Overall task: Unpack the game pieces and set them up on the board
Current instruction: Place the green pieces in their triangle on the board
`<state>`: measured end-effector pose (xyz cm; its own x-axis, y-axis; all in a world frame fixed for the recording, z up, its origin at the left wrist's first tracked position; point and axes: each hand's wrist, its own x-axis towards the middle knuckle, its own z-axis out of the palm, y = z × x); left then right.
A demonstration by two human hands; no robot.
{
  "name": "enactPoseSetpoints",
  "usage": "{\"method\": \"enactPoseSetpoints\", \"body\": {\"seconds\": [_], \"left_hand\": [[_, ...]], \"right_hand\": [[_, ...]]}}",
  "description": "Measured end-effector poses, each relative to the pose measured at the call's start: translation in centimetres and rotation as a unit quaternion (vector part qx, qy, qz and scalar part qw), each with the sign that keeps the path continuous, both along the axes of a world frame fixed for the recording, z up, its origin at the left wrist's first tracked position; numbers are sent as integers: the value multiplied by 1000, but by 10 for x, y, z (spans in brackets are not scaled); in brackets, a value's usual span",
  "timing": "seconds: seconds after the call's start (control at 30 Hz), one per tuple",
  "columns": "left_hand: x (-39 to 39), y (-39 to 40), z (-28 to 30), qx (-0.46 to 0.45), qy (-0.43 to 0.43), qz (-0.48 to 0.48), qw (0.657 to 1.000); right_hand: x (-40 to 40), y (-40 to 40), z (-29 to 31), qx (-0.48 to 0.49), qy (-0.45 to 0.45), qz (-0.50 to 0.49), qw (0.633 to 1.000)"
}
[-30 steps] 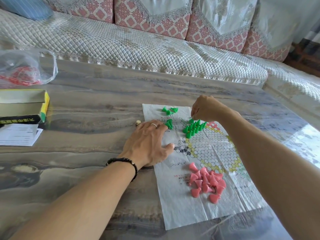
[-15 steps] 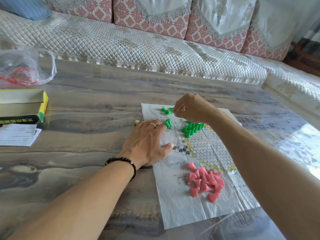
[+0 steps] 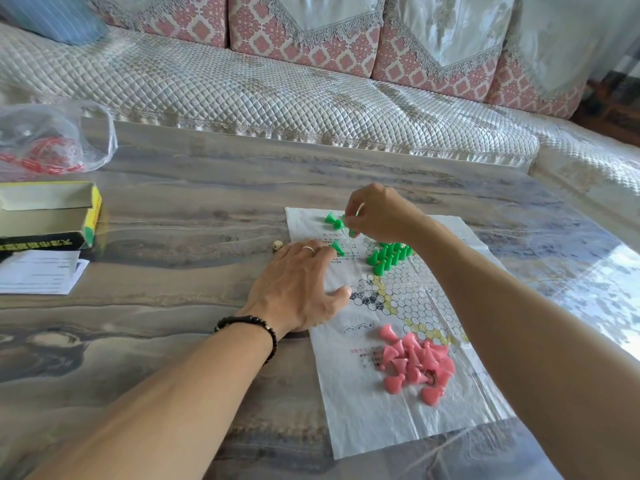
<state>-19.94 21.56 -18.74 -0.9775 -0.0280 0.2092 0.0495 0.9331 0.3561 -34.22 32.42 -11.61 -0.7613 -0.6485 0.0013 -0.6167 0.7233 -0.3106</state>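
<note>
Shifting left, right hand (image 3: 377, 213) grip pinches green piece (image 3: 349, 225); left hand (image 3: 299, 289) stays flat.

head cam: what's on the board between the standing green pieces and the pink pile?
In the head view, only bare printed board lies between the standing green pieces and the pink pile: empty hexagon cells, no pieces.

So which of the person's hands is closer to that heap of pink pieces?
Left. The left hand lies flat on the board sheet's left edge, just up-left of the pink pieces. The right hand is at the far end, among the loose green pieces.
</note>
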Motion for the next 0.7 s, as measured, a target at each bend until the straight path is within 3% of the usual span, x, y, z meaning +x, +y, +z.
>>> {"method": "enactPoseSetpoints", "body": {"seconds": [0.13, 0.4, 0.7], "left_hand": [[-2, -1, -2, -6, -4, -3, 1000], [-2, -1, -2, -6, -15, 1, 1000], [-2, -1, -3, -6, -17, 7, 1000]], "right_hand": [[-2, 11, 13, -40, -50, -22, 998], [-12, 36, 19, -47, -26, -70, 996], [-15, 36, 17, 49, -5, -32, 998]]}}
